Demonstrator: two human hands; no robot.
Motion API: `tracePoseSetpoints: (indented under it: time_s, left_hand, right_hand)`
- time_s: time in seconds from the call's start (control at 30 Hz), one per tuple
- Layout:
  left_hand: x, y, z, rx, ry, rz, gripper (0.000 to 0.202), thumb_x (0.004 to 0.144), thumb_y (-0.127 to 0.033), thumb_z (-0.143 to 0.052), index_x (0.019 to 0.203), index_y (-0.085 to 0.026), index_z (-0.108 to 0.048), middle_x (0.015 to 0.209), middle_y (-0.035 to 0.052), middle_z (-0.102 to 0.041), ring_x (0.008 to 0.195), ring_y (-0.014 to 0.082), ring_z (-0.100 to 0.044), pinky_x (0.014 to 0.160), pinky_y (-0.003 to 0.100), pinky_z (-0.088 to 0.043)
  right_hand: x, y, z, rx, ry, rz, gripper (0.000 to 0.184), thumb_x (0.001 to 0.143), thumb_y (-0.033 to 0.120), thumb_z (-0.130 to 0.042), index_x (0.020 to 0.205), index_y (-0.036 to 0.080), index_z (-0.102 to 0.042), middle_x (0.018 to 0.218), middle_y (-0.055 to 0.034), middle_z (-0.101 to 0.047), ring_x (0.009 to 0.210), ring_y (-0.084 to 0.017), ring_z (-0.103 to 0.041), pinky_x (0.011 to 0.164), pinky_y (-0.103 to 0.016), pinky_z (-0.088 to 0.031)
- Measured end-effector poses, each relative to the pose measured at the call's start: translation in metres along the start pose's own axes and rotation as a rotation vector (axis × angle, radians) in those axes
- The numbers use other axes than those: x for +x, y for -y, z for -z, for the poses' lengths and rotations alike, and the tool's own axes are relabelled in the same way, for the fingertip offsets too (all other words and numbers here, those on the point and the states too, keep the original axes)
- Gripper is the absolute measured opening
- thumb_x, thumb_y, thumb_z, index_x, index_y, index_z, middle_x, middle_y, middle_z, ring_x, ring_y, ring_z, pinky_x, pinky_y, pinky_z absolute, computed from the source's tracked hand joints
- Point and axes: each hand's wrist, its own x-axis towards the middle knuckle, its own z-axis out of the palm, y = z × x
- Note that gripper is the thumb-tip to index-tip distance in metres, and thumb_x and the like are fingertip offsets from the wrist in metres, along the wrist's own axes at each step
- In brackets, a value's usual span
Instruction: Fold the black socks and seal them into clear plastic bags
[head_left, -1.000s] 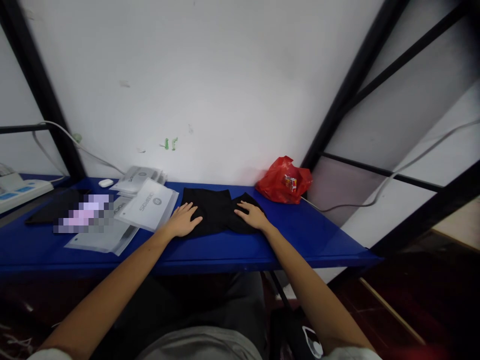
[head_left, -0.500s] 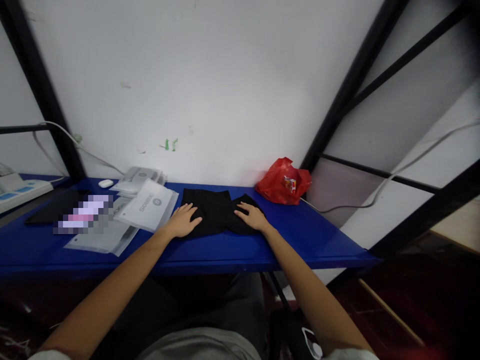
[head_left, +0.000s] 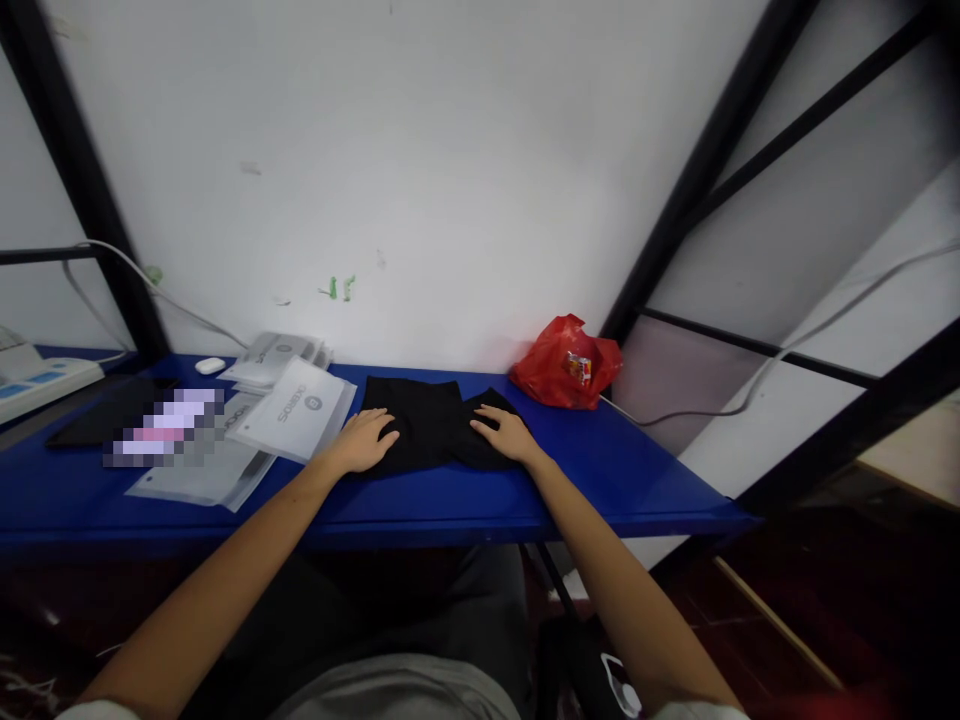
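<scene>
A pair of black shorts (head_left: 424,420), like boxer briefs, lies spread flat on the blue table (head_left: 600,480), its waist to the left and its leg end to the right. On the waist end rests my left hand (head_left: 361,442), palm down with fingers stretched out. My right hand (head_left: 504,436) lies flat on the leg end, thumb apart from the fingers. Neither hand grips the cloth. Just left of my left hand is a frosted plastic bag (head_left: 300,408) with printed lettering, lying over other such bags.
More frosted bags (head_left: 274,358) are stacked near the wall. A red plastic bag (head_left: 566,365) stands at the back right. Leftward are a white earbud case (head_left: 210,366), a blurred-out phone (head_left: 169,425), a dark flat slab (head_left: 90,425) and a power strip (head_left: 52,385). A cable (head_left: 705,412) crosses the right side.
My left hand has slid very slightly left on the cloth. My right hand and the shorts look the same.
</scene>
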Motion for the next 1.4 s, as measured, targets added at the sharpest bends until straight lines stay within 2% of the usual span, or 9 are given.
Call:
tracePoseSetpoints:
  time_s: [0.1, 0.2, 0.4, 0.47, 0.57, 0.7, 0.9, 1.13, 1.4]
  left_hand:
    - [-0.007, -0.006, 0.010, 0.001, -0.044, -0.038, 0.049, 0.089, -0.042, -0.032, 0.123, -0.015, -0.055, 0.132, 0.0109, -0.053, 0.123, 0.0255, -0.045, 0.105, 0.037, -0.032]
    - [-0.025, -0.016, 0.022, -0.012, -0.044, -0.092, 0.046, 0.090, -0.042, -0.031, 0.118, -0.018, -0.058, 0.112, 0.0092, -0.063, 0.106, 0.0245, -0.055, 0.092, 0.036, -0.041]
    - [-0.061, -0.023, 0.031, 0.081, 0.052, -0.197, 0.049, 0.086, -0.054, -0.041, 0.117, -0.020, -0.058, 0.109, 0.0090, -0.058, 0.103, 0.0258, -0.051, 0.086, 0.036, -0.042]
    - [-0.066, -0.019, 0.032, 0.112, 0.055, -0.218, 0.046, 0.087, -0.049, -0.044, 0.119, -0.019, -0.056, 0.109, 0.0089, -0.057, 0.102, 0.0249, -0.051, 0.085, 0.035, -0.042]
    - [-0.069, -0.013, 0.032, 0.152, 0.051, -0.232, 0.030, 0.089, -0.025, -0.043, 0.114, -0.016, -0.057, 0.104, 0.0081, -0.058, 0.098, 0.0219, -0.053, 0.084, 0.034, -0.042]
    - [-0.067, -0.014, 0.029, 0.289, 0.052, -0.218, 0.032, 0.082, -0.004, -0.040, 0.105, -0.015, -0.059, 0.101, 0.0082, -0.059, 0.095, 0.0220, -0.055, 0.080, 0.034, -0.042]
    - [-0.068, -0.015, 0.025, 0.405, -0.012, -0.195, 0.023, 0.086, -0.009, -0.038, 0.094, -0.015, -0.059, 0.095, 0.0088, -0.061, 0.092, 0.0226, -0.056, 0.079, 0.035, -0.042]
    - [-0.074, -0.012, 0.034, 0.356, 0.080, -0.179, 0.037, 0.079, 0.002, -0.037, 0.104, -0.015, -0.057, 0.103, 0.0076, -0.061, 0.100, 0.0212, -0.055, 0.083, 0.033, -0.042]
    - [-0.080, -0.013, 0.051, 0.200, 0.121, -0.116, 0.024, 0.087, -0.015, -0.041, 0.098, -0.018, -0.062, 0.097, 0.0065, -0.066, 0.093, 0.0218, -0.060, 0.080, 0.033, -0.044]
  right_hand:
    - [-0.005, 0.012, 0.009, 0.088, -0.127, -0.017, 0.034, 0.084, 0.039, -0.052, 0.111, 0.022, -0.066, 0.122, -0.0069, -0.062, 0.118, -0.022, -0.054, 0.106, -0.039, -0.037]
    - [-0.019, 0.035, 0.017, 0.135, -0.182, 0.077, 0.032, 0.085, 0.040, -0.052, 0.107, 0.022, -0.067, 0.123, -0.0071, -0.061, 0.118, -0.023, -0.054, 0.105, -0.040, -0.037]
    - [-0.056, 0.068, 0.020, 0.010, 0.169, 0.279, 0.041, 0.074, 0.046, -0.066, 0.108, 0.024, -0.066, 0.132, -0.0097, -0.054, 0.123, -0.027, -0.048, 0.104, -0.046, -0.037]
    - [-0.061, 0.066, 0.020, -0.056, 0.181, 0.292, 0.038, 0.076, 0.041, -0.066, 0.110, 0.022, -0.065, 0.131, -0.0112, -0.055, 0.124, -0.027, -0.048, 0.104, -0.047, -0.037]
    - [-0.062, 0.058, 0.021, -0.133, 0.134, 0.297, 0.029, 0.081, 0.028, -0.060, 0.108, 0.019, -0.065, 0.127, -0.0117, -0.058, 0.122, -0.026, -0.049, 0.102, -0.047, -0.039]
    - [-0.061, 0.052, 0.025, -0.243, 0.095, 0.304, 0.030, 0.080, 0.018, -0.056, 0.109, 0.018, -0.064, 0.124, -0.0112, -0.060, 0.119, -0.026, -0.052, 0.102, -0.046, -0.039]
    - [-0.062, 0.047, 0.029, -0.375, 0.063, 0.285, 0.030, 0.077, 0.011, -0.053, 0.105, 0.015, -0.064, 0.122, -0.0113, -0.061, 0.114, -0.026, -0.055, 0.101, -0.043, -0.040]
    - [-0.063, 0.041, 0.030, -0.327, 0.055, 0.275, 0.025, 0.078, 0.013, -0.054, 0.101, 0.016, -0.065, 0.117, -0.0105, -0.064, 0.110, -0.025, -0.057, 0.096, -0.041, -0.044]
    - [-0.069, 0.042, 0.046, -0.175, 0.090, 0.244, 0.020, 0.078, 0.014, -0.053, 0.091, 0.019, -0.067, 0.114, -0.0105, -0.065, 0.108, -0.025, -0.058, 0.094, -0.042, -0.045]
